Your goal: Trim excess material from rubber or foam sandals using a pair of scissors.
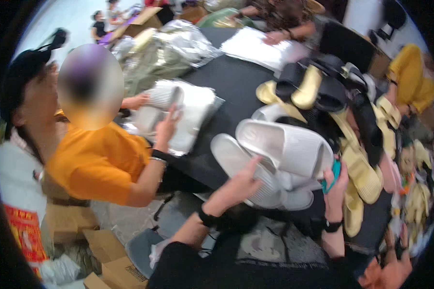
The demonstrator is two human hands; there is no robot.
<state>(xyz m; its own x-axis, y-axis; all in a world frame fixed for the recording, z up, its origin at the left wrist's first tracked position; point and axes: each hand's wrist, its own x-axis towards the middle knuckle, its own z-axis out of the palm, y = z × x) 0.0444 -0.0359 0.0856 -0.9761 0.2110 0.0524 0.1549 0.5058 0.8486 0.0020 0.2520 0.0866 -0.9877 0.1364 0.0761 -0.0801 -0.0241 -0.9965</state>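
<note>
Several light grey slide sandals lie in a loose heap at the near edge of the black table, in front of me. My left hand [238,187] is closed at the side of a ribbed grey slide sandal [267,188], a finger reaching over it; motion blurs the fingers. On top rests a paler grey slide sandal [299,144], its strap toward the right. My right hand [336,185] is closed around a teal piece, perhaps a cloth [332,177], against that upper sandal's right side. Its fingertips are partly hidden.
Black and cream slide sandals [364,176] pile up to the right on the black table [236,77]. A person in orange [101,164] handles grey sandals over clear bags [193,115] at left. Across, another person touches white bags [250,45]. Cardboard boxes [70,221] stand lower left.
</note>
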